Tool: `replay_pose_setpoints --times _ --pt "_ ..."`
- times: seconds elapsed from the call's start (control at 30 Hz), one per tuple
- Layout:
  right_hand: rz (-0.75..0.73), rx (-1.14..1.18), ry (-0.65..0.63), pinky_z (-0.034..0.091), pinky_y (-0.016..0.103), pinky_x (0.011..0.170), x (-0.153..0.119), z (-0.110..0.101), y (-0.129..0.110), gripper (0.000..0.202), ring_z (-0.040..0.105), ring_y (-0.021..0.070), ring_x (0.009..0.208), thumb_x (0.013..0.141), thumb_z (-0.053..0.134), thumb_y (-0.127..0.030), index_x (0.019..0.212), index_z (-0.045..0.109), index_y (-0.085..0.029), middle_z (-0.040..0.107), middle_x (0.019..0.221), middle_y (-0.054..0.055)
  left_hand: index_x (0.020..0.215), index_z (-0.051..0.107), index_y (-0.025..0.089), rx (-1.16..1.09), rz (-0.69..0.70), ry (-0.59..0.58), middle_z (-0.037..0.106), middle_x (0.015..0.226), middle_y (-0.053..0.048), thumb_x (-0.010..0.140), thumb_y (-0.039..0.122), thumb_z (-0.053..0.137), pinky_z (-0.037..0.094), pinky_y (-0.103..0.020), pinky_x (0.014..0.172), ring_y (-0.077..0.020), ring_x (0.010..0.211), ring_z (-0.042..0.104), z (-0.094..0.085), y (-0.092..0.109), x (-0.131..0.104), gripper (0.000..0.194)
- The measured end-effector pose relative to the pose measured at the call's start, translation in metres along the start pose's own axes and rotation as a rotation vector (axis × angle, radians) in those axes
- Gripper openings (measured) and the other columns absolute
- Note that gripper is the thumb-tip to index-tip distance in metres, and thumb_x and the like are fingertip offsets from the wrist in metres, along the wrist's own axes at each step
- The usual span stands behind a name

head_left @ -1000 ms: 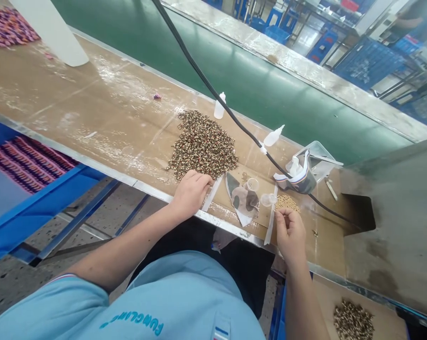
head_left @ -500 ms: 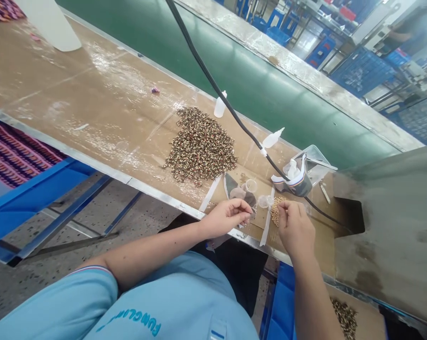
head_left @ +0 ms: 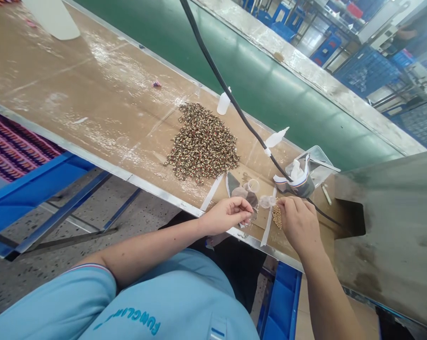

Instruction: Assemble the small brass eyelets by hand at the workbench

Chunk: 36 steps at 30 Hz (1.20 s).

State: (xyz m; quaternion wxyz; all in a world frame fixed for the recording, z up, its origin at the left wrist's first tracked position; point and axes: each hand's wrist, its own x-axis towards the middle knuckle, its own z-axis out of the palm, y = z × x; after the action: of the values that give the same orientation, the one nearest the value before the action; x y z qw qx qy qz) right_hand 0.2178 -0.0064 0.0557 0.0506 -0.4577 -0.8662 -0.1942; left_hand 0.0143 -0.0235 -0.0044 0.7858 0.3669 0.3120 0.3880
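My left hand (head_left: 229,215) is closed in a pinch above the table's front edge, beside a dark cloth piece (head_left: 251,204); whatever its fingertips hold is too small to make out. My right hand (head_left: 298,219) also pinches, over the small pile of beige beads (head_left: 277,217) and next to the clear round caps (head_left: 267,201). What it grips, if anything, is hidden. A clear ring-shaped dish (head_left: 253,185) lies just beyond the cloth. Left of my hands spreads a large heap of small dark and gold pieces (head_left: 202,144).
A black cable (head_left: 220,80) hangs across the table. Small white bottles (head_left: 223,103) stand or lie along the back. At right are a dark bag (head_left: 300,184), a clear tray (head_left: 321,158) and a grey metal housing (head_left: 394,203). Beyond runs a green belt (head_left: 287,106).
My right hand has shifted slightly up toward the clear caps and turned more palm-down over the beads. My left hand keeps its pinch. The view has moved a little.
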Motion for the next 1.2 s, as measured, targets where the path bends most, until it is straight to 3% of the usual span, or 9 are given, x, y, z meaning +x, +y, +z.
replay_pose_setpoints --times 0.7,1.2 --pt "-0.058 -0.040 -0.050 0.030 0.028 0.070 0.0011 0.0005 0.0019 0.019 0.047 0.0159 0.067 0.092 0.039 -0.016 0.079 0.054 -0.018 0.056 0.071 0.004 0.082 0.055 0.014 0.010 0.000 0.002 0.059 0.067 0.001 0.073 0.032 0.067 0.044 -0.024 0.064 -0.0090 0.065 0.057 -0.0017 -0.0021 -0.0007 0.023" --pt "0.005 0.104 -0.073 0.030 0.029 0.070 0.0023 -0.0003 0.0032 0.022 0.048 0.0163 0.069 0.092 0.038 -0.018 0.079 0.055 -0.018 0.057 0.072 0.005 0.082 0.056 0.015 0.007 -0.001 0.005 0.059 0.065 0.001 0.072 0.033 0.068 0.045 -0.024 0.065 -0.0095 0.064 0.057 -0.0007 -0.0024 -0.0007 0.024"
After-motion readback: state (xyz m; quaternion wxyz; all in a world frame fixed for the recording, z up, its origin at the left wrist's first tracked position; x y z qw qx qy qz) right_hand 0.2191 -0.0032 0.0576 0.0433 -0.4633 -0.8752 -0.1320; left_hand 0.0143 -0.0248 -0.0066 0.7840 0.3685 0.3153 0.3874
